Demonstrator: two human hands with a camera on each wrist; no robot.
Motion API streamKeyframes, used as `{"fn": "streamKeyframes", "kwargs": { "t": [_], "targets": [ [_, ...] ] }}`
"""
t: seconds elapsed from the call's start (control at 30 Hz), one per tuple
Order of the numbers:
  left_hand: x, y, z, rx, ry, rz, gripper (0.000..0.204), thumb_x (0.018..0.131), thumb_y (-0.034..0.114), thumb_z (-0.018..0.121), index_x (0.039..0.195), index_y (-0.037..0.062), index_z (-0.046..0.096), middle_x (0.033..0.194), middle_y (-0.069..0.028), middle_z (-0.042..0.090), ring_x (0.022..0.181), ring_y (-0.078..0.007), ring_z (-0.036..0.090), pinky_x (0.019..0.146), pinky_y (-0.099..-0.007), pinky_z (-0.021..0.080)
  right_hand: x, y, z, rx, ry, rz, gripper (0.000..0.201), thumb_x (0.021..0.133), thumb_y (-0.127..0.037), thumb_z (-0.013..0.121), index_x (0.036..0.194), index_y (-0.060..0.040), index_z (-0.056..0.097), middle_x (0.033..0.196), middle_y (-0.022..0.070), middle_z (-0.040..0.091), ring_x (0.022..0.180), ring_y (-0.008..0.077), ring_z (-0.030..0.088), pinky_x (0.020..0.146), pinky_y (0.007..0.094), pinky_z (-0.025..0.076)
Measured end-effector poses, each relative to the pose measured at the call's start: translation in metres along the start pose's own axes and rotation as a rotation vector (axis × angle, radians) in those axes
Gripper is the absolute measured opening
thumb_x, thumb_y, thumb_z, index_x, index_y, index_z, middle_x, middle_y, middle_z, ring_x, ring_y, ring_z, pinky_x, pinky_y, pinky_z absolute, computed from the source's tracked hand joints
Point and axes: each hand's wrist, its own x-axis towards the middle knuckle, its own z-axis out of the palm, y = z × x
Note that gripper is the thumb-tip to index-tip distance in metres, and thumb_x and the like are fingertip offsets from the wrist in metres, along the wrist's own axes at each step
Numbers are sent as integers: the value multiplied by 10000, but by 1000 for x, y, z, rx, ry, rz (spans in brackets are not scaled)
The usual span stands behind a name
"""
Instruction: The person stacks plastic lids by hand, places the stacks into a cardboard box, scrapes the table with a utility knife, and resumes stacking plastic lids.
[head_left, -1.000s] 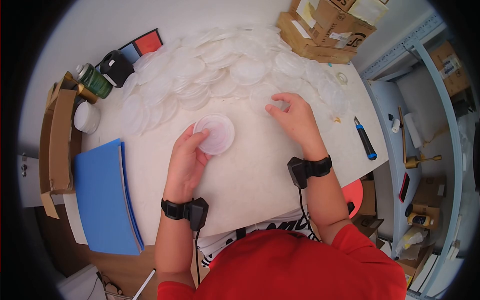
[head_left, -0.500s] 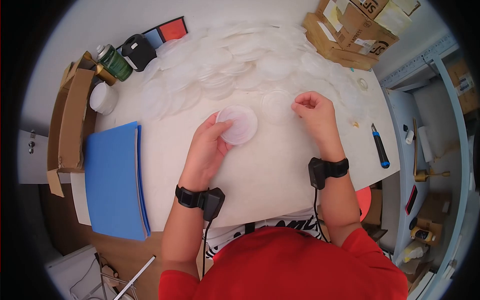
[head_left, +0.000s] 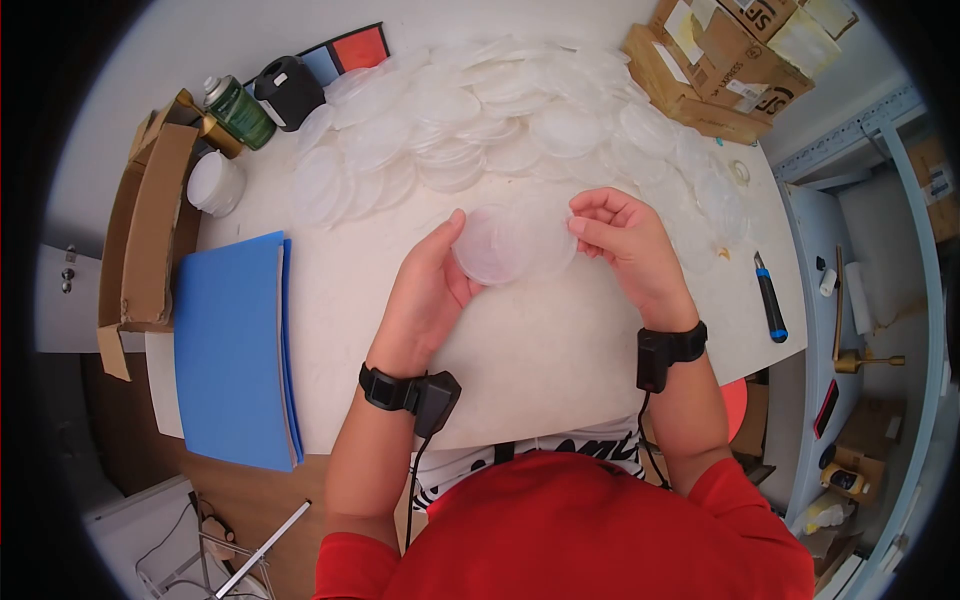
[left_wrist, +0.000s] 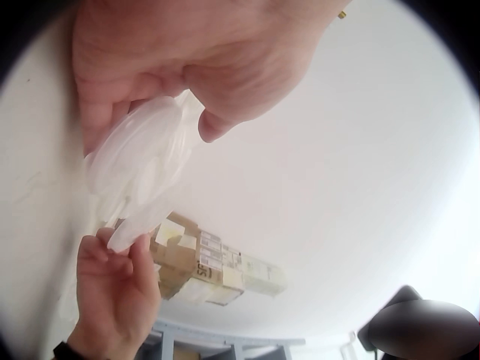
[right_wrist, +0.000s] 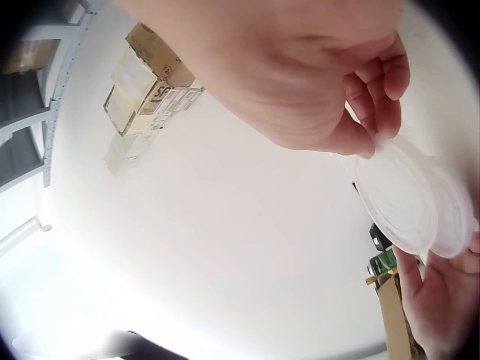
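The left hand holds a few round translucent lids above the table, fingers behind them, thumb raised beside their rim. In the left wrist view these lids lie against the curled fingers, apart from the thumb. Between thumb and fingertips the right hand pinches another clear round lid by its right edge; its left part overlaps the held ones. The right wrist view shows this lid tilted against the others. Behind both hands spreads a large heap of similar lids.
A blue folder, an open carton and a white tub stand or lie at the left, near a green can and black bottle. At the right are a utility knife and stacked boxes.
The right hand has picked up a lid from the table and moved it left against the left hand's lids. The left thumb has lifted off the face of its lids.
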Motion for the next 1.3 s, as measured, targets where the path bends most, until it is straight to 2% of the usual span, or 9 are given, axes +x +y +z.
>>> {"fn": "streamKeyframes", "kwargs": {
  "t": [0.3,0.4,0.47,0.57,0.7,0.93,1.0,1.1,1.3],
  "targets": [
    [0,-3,2,60,-62,-48,468,1112,394,439,1313,-8,571,1303,-122,665,1197,-201,652,1047,-375,526,2,20,16,-220,-6,-157,171,895,-29,756,1055,5,703,961,22,716,856,79,641,803,232,526],
    [-2,-3,4,69,-72,-77,442,1094,347,510,1333,-20,568,1307,-116,662,1195,-193,652,1052,-363,522,2,22,16,-265,17,-189,167,896,-27,753,1052,6,703,958,25,717,859,79,643,805,232,526],
    [-5,-5,5,244,-111,-26,403,1055,225,603,1367,-27,563,1290,-99,670,1170,-171,656,1031,-338,525,2,22,16,-257,23,-192,166,895,-30,754,1050,4,703,939,18,710,839,73,632,782,229,520],
    [-2,-9,-1,279,-136,-23,427,1015,130,649,1404,-15,552,1282,-86,672,1165,-155,651,1025,-328,526,3,25,16,-286,41,-203,168,895,-42,756,1050,-2,703,899,3,692,794,63,606,734,223,505],
    [-3,-9,1,292,-118,-33,411,1021,127,634,1400,-13,558,1279,-85,674,1163,-157,653,1019,-332,530,-1,19,17,-421,94,-191,176,897,-73,762,1049,-8,701,848,-14,660,732,57,566,673,217,479],
    [-4,-4,2,251,-132,-4,435,1016,142,649,1394,-46,549,1281,-95,675,1149,-159,661,1032,-327,527,-1,13,17,-304,103,-228,246,914,-128,769,1115,3,713,914,7,697,799,65,600,747,228,505],
    [-4,-5,1,241,-142,2,439,1016,150,652,1396,-46,551,1276,-94,678,1144,-158,663,1026,-326,529,-1,11,16,-236,9,-136,323,925,-165,777,1180,22,709,987,26,720,878,74,632,801,236,516],
    [-4,-6,1,277,-125,3,413,1017,149,651,1380,-32,578,1242,-74,692,1100,-133,665,972,-304,537,-6,4,19,-165,-65,-37,334,929,-179,780,1180,34,717,1007,28,729,914,79,650,819,236,517],
    [-5,-7,-1,306,-164,7,367,1009,140,664,1337,-20,630,1174,-39,712,1009,-85,644,887,-243,508,-6,7,17,-156,-104,-76,258,924,-165,784,1097,23,744,965,18,733,872,71,651,801,230,514]
  ]
}}
